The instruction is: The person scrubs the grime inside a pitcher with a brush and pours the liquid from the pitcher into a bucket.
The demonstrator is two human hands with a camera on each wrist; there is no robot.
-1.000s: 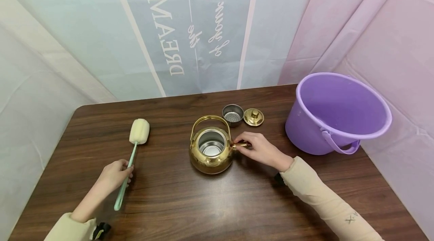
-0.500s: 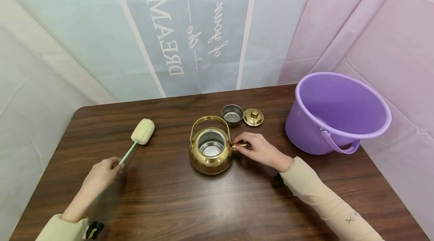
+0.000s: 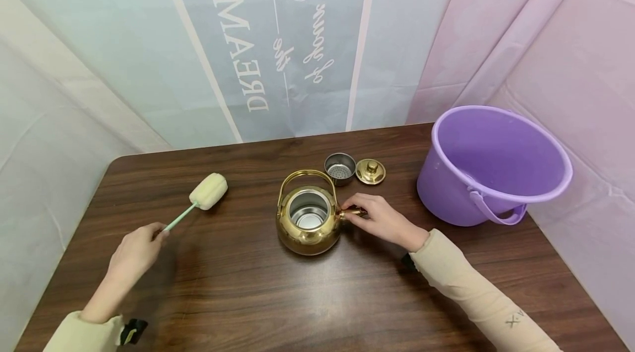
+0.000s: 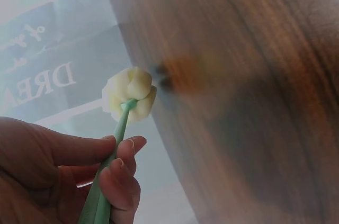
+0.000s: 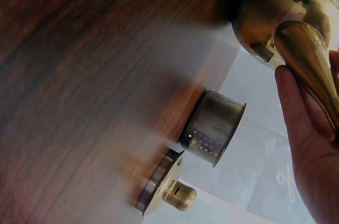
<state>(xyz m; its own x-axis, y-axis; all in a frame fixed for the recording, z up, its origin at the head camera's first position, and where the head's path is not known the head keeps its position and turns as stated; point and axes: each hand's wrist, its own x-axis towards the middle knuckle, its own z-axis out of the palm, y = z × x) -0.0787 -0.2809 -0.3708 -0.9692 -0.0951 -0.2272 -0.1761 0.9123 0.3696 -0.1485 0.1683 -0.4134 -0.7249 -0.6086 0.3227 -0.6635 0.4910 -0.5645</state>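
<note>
My left hand (image 3: pixel 135 252) grips the green handle (image 3: pixel 179 216) of a brush whose cream sponge head (image 3: pixel 209 191) points up and to the right. In the left wrist view the thumb and fingers of that hand (image 4: pixel 79 168) close round the handle (image 4: pixel 122 125). A lidless golden kettle (image 3: pixel 308 241) stands mid-table with its hoop handle raised. My right hand (image 3: pixel 381 220) pinches the kettle's spout (image 3: pixel 353 211) on its right side. From the right wrist, the spout (image 5: pixel 304 52) lies against the fingers of that hand (image 5: pixel 312 144).
Behind the kettle sit a perforated metal strainer (image 3: pixel 340 169) and, beside it, a golden lid (image 3: pixel 370 171). A purple bucket (image 3: pixel 446 187) stands at the right, its handle hanging toward the front. A printed cloth (image 3: pixel 297 98) hangs behind the table's back edge.
My left hand has moved left and slightly away from me, and the brush has tilted, its head swinging a little right. My right hand and the kettle have stayed put.
</note>
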